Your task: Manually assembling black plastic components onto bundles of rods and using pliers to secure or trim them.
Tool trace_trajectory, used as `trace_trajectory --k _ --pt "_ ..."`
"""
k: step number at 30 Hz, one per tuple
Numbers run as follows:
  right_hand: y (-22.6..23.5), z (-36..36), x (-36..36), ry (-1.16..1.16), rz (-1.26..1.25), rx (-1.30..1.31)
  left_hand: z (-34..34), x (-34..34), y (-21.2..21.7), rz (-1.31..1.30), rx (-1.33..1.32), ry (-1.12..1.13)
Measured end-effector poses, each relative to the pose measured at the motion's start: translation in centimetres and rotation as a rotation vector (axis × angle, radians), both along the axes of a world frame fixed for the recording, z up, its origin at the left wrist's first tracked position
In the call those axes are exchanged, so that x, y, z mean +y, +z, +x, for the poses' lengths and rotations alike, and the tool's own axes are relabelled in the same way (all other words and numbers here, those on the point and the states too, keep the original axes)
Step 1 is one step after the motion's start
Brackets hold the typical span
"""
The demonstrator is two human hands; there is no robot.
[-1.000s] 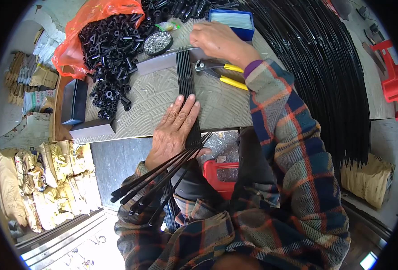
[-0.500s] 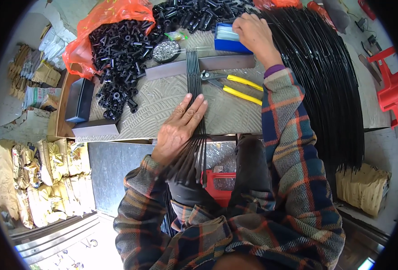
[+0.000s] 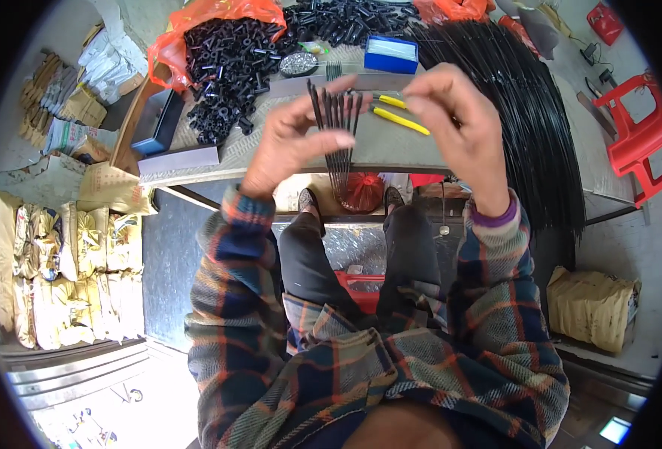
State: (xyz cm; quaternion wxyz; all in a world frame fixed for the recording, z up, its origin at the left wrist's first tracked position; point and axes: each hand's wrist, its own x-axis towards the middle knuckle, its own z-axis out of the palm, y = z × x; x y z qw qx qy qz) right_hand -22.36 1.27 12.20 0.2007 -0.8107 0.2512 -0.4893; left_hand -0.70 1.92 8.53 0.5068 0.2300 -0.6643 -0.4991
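Observation:
My left hand (image 3: 290,142) is closed on a bundle of thin black rods (image 3: 338,168), raised above the bench's front edge. Its thumb crosses in front of them, and their dark, thicker ends fan out above the thumb. To the right of the bundle is my right hand (image 3: 462,123), lifted with thumb and fingertips drawn together; anything between them is too small to make out. Cutters with yellow handles (image 3: 402,120) lie behind the hands, their head hidden by the left hand. Farther back stands a blue box (image 3: 391,63) of thin pale strips.
Black tubular parts (image 3: 230,82) spill from an orange bag (image 3: 168,49) at left. A dish of small silvery pieces (image 3: 299,64) sits behind a grey metal bar (image 3: 290,87). Long black rods (image 3: 529,127) cover the bench's right, beside a red stool (image 3: 634,135).
My left hand has lifted the rods off the bench and turned their thick ends upward. My right hand has left the blue box and come nearer, beside the bundle. The view has shifted.

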Motion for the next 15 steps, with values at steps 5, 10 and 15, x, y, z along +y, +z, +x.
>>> trace_trajectory --k 5,10,15 --pt "1.3 1.4 1.6 -0.229 -0.527 0.126 -0.5 1.1 3.9 -0.090 -0.172 0.140" --pt "0.0 1.8 1.4 -0.175 -0.308 0.052 -0.7 1.9 4.1 -0.137 -0.231 0.176" --pt "-0.5 2.5 1.7 -0.100 -0.107 -0.063 -0.4 2.0 4.1 -0.142 -0.216 0.176"
